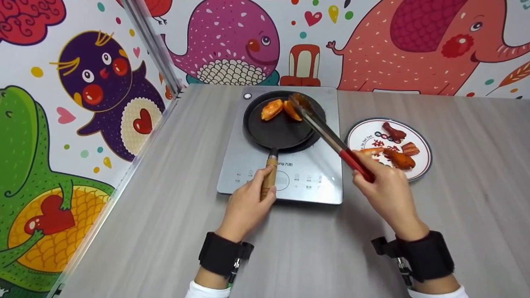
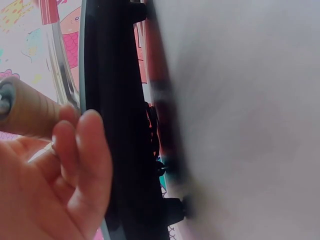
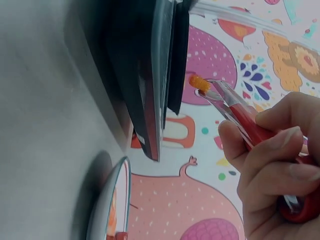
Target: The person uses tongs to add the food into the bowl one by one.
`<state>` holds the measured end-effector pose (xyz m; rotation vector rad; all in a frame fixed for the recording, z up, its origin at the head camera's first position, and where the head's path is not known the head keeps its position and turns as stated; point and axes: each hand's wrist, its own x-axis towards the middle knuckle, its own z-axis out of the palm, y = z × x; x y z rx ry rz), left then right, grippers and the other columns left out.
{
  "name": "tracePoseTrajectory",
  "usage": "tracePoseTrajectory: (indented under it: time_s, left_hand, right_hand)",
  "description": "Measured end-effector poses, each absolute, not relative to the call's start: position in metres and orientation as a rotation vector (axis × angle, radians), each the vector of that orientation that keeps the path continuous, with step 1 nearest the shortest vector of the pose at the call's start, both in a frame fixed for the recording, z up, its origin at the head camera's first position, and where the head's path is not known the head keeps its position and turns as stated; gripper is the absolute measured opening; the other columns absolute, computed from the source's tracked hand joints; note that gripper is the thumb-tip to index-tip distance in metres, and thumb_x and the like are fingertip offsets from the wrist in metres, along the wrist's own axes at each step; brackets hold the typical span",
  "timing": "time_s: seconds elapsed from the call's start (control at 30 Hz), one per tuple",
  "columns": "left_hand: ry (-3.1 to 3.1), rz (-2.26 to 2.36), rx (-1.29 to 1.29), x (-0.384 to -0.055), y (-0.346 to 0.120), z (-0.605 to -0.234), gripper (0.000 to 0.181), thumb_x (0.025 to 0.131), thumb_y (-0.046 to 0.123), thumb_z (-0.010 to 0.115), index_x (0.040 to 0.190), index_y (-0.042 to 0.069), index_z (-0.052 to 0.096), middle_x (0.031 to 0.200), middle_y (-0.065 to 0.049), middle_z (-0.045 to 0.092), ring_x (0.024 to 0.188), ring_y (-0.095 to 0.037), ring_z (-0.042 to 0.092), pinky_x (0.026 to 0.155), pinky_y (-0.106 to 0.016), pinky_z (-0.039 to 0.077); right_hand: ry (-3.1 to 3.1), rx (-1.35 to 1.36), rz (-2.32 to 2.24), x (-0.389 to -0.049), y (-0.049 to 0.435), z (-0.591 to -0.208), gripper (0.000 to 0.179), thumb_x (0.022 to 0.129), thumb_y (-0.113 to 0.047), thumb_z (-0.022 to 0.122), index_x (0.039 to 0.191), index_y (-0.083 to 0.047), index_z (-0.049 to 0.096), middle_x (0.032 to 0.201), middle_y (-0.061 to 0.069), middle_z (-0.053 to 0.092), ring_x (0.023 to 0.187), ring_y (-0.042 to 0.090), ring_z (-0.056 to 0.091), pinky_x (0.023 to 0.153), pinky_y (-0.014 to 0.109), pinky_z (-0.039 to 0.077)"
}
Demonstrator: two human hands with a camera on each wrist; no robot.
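My left hand (image 1: pixel 247 205) grips the wooden handle (image 1: pixel 269 176) of a black frying pan (image 1: pixel 275 134). Two orange-brown, glazed pieces of food lie toward the pan's far side, a left piece (image 1: pixel 271 110) and a right piece (image 1: pixel 291 111). Red-handled metal tongs (image 1: pixel 327 134) are held in my right hand (image 1: pixel 391 194), slanting up and left over the pan. Their tips overlap the right piece in the head view. From the right wrist, an orange piece (image 3: pixel 200 83) shows at the tong tips (image 3: pixel 209 92). The left wrist view shows fingers curled by the handle (image 2: pixel 30 110).
Under the pan is a silver induction cooker (image 1: pixel 236 165) with touch controls. To its right stands a white plate (image 1: pixel 368 128) bearing a drumstick (image 1: pixel 394 131), a bacon-like strip (image 1: pixel 410 149) and a brown wing-like piece (image 1: pixel 399 159). Cartoon-printed walls (image 1: pixel 302 25) border the grey table (image 1: pixel 165 198).
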<state>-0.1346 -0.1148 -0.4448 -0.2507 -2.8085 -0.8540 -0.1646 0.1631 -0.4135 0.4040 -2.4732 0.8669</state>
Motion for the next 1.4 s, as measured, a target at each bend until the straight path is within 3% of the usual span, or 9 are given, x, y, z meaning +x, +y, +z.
tracePoseTrajectory:
  time_s: [0.3,0.93,1.4]
  left_hand:
    - [-2.779,-0.844,-0.269,-0.134,-0.115,-0.445,0.045,0.087,0.035,0.047,0.131,0.025,0.041,0.1,-0.004,0.064,0.074,-0.014,0.059,0.059,-0.033,0.044]
    - [-2.807,-0.845,-0.248,-0.134,-0.116,-0.444,0.046,0.087,0.036,0.047,0.131,0.025,0.04,0.1,-0.005,0.065,0.073,-0.015,0.059,0.059,-0.033,0.045]
    - [-2.808,-0.854,-0.261,-0.135,-0.116,-0.445,0.046,0.087,0.035,0.047,0.131,0.024,0.04,0.101,-0.005,0.064,0.071,-0.014,0.057,0.057,-0.032,0.043]
  right_hand:
    - [-2.514,0.46,0.865,-0.163,0.153,-0.416,0.04,0.074,-0.011,0.062,0.114,-0.014,0.063,0.068,0.005,0.06,0.044,0.013,0.038,0.042,0.027,0.03]
    - [-2.526,0.488,0.843,-0.163,0.15,-0.418,0.041,0.072,-0.01,0.062,0.113,-0.013,0.064,0.068,0.005,0.059,0.048,0.014,0.039,0.044,0.027,0.03]
    - [-2.52,0.453,0.854,-0.164,0.153,-0.418,0.042,0.074,-0.014,0.063,0.116,-0.014,0.062,0.081,0.009,0.065,0.052,0.018,0.044,0.05,0.03,0.032]
